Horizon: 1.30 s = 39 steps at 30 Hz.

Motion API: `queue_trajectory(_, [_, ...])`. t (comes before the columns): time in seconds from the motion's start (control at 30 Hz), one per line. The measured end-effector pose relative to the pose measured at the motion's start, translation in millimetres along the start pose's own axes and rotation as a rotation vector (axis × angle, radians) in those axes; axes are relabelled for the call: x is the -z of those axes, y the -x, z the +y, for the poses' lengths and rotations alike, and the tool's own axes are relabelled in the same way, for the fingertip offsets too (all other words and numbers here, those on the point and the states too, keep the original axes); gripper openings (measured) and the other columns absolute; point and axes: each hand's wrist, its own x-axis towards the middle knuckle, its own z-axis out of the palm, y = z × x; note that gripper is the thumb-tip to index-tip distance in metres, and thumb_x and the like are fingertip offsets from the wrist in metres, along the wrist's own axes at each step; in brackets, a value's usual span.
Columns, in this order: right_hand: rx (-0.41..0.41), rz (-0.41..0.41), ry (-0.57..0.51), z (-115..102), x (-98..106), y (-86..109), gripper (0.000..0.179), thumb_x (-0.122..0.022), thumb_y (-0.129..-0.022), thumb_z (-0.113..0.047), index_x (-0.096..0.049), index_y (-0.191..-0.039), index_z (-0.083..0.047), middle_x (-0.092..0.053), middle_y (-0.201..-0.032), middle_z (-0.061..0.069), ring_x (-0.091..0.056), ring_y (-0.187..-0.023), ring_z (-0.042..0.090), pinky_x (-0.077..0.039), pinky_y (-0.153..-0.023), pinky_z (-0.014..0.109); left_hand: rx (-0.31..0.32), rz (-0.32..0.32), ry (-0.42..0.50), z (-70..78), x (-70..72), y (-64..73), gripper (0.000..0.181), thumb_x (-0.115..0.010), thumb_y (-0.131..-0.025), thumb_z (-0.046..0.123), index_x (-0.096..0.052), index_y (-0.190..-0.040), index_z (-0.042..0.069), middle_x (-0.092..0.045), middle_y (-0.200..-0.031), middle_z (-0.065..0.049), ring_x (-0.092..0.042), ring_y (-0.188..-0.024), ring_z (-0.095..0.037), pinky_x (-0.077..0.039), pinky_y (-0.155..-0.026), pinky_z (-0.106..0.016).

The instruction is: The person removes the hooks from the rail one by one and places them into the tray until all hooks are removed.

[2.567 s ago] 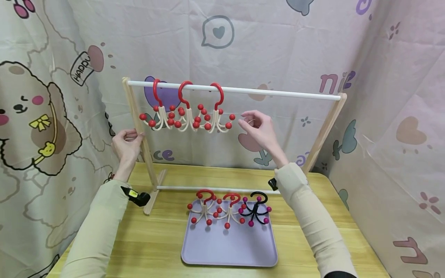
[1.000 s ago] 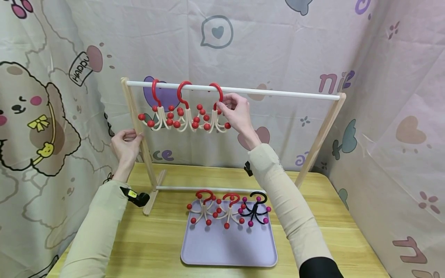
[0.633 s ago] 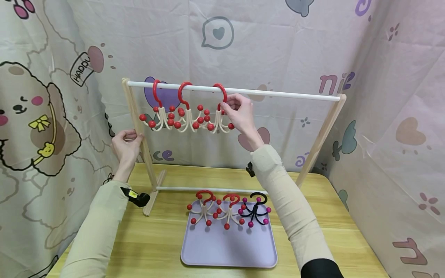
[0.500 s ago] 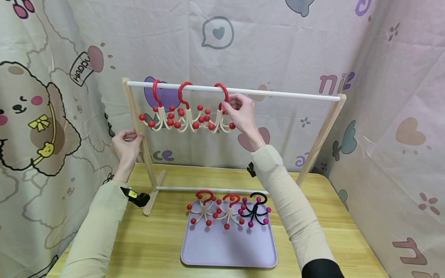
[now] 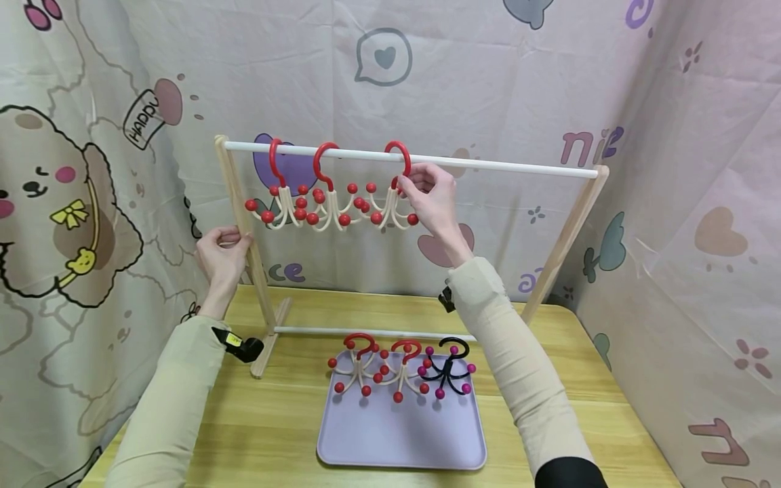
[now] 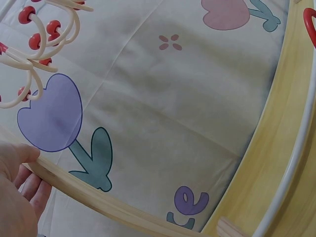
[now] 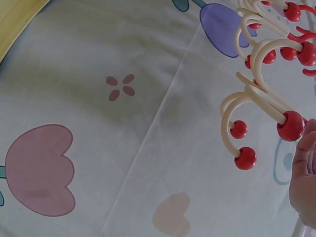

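Note:
My left hand point(image 5: 222, 257) grips the left wooden post point(image 5: 259, 274) of a hanging rack; in the left wrist view its thumb and fingers lie on either side of that post point(image 6: 98, 197). With thumb and fingers my right hand point(image 5: 433, 202) pinches the red hook of the rightmost octopus-shaped hanger point(image 5: 391, 198). This hanger has cream arms tipped with red balls, and its hook loops over the white top bar point(image 5: 506, 165). Left of it on the bar hang two similar hangers, a middle one point(image 5: 331, 203) and a left one point(image 5: 284, 200). The right wrist view shows cream arms close beside the right hand point(image 7: 302, 182).
A lilac tray point(image 5: 401, 434) lies on the wooden table point(image 5: 256, 427) before the rack. Along its back edge rest two red-hooked hangers point(image 5: 358, 366) and one black hanger point(image 5: 448, 369) with magenta balls. A printed curtain point(image 5: 695, 169) surrounds the table.
My right hand came in from the right, took the rightmost hanger's hook and shifted it rightward along the bar, widening the gap to the middle one. The left hand has stayed put.

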Motion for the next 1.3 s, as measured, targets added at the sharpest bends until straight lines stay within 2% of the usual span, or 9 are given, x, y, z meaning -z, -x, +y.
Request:
queue_trajectory(0.23, [0.013,0.008,-0.019,0,1,1.1,0.020,-0.067,-0.092,-0.002,-0.065,-0.106,0.012,-0.071,-0.096,0.031,-0.065,-0.064,0.002,-0.055,-0.067,0.015,-0.001,0.000,-0.004,0.2,-0.5,0.1,0.029,-0.076,-0.087,0.022,-0.074,-0.109,0.003,-0.052,-0.070,0.031,-0.052,-0.061,0.015,-0.043,-0.060,-0.008])
queue_trajectory(0.43, [0.021,0.015,-0.031,0,2,2.1,0.019,-0.066,-0.092,0.000,-0.064,-0.106,0.013,-0.071,-0.094,0.030,-0.067,-0.066,0.012,-0.053,-0.065,0.015,0.000,0.001,-0.006,0.1,-0.2,0.0,0.029,-0.075,-0.087,0.022,-0.074,-0.110,0.004,-0.052,-0.070,0.031,-0.052,-0.061,0.015,-0.043,-0.059,-0.007])
queue_trajectory(0.63, [0.024,0.026,-0.032,0,4,5.4,0.017,-0.067,-0.092,-0.002,-0.065,-0.105,0.009,-0.073,-0.097,0.029,-0.067,-0.066,0.004,-0.054,-0.066,0.016,-0.006,0.005,-0.012,-0.5,-0.5,-0.1,0.029,-0.075,-0.087,0.022,-0.074,-0.110,0.003,-0.052,-0.070,0.030,-0.052,-0.062,0.014,-0.043,-0.059,-0.008])
queue_trajectory(0.77, [0.024,0.034,-0.047,2,8,10.2,0.018,-0.068,-0.092,-0.003,-0.064,-0.106,0.008,-0.072,-0.098,0.029,-0.069,-0.069,0.011,-0.055,-0.067,0.016,0.003,0.000,-0.004,-0.2,-1.0,-0.3,0.030,-0.075,-0.087,0.021,-0.073,-0.111,0.003,-0.053,-0.071,0.029,-0.053,-0.062,0.014,-0.044,-0.060,-0.007])
queue_trajectory(0.83, [0.022,0.042,-0.053,3,10,13.0,0.019,-0.068,-0.092,-0.003,-0.064,-0.107,0.008,-0.072,-0.096,0.027,-0.070,-0.072,0.019,-0.056,-0.067,0.018,0.003,-0.006,0.000,0.0,-0.7,-0.3,0.030,-0.075,-0.088,0.022,-0.073,-0.111,0.003,-0.053,-0.071,0.029,-0.053,-0.062,0.014,-0.044,-0.061,-0.007])
queue_trajectory(0.87, [0.021,0.045,-0.055,4,12,14.6,0.019,-0.068,-0.093,-0.003,-0.063,-0.107,0.008,-0.072,-0.096,0.026,-0.071,-0.073,0.024,-0.057,-0.067,0.018,0.004,-0.010,0.003,0.1,-0.7,-0.3,0.030,-0.075,-0.088,0.021,-0.073,-0.111,0.003,-0.053,-0.072,0.028,-0.054,-0.063,0.014,-0.045,-0.060,-0.007])
queue_trajectory(1.0, [0.007,0.064,-0.059,7,16,23.3,0.018,-0.068,-0.093,-0.005,-0.063,-0.106,0.007,-0.072,-0.095,0.023,-0.072,-0.073,0.022,-0.060,-0.068,0.024,0.003,-0.015,0.015,0.0,-0.8,-1.0,0.029,-0.075,-0.088,0.021,-0.073,-0.110,0.003,-0.054,-0.072,0.028,-0.054,-0.062,0.013,-0.045,-0.060,-0.006])
queue_trajectory(1.13, [0.002,0.079,-0.070,13,21,35.2,0.018,-0.069,-0.092,-0.004,-0.063,-0.104,0.008,-0.072,-0.094,0.026,-0.071,-0.069,0.011,-0.060,-0.066,0.025,-0.005,-0.006,0.027,-0.6,-1.5,-1.3,0.028,-0.075,-0.087,0.020,-0.073,-0.109,0.002,-0.054,-0.071,0.028,-0.054,-0.061,0.014,-0.045,-0.060,-0.006])
queue_trajectory(1.3, [-0.024,0.085,-0.118,22,25,55.7,0.013,-0.069,-0.090,0.000,-0.063,-0.100,0.007,-0.075,-0.085,0.011,-0.071,-0.068,0.016,-0.059,-0.062,0.023,-0.008,-0.005,0.027,-0.9,-0.8,-1.0,0.029,-0.076,-0.088,0.020,-0.073,-0.109,0.002,-0.054,-0.071,0.028,-0.054,-0.062,0.015,-0.045,-0.059,-0.006])
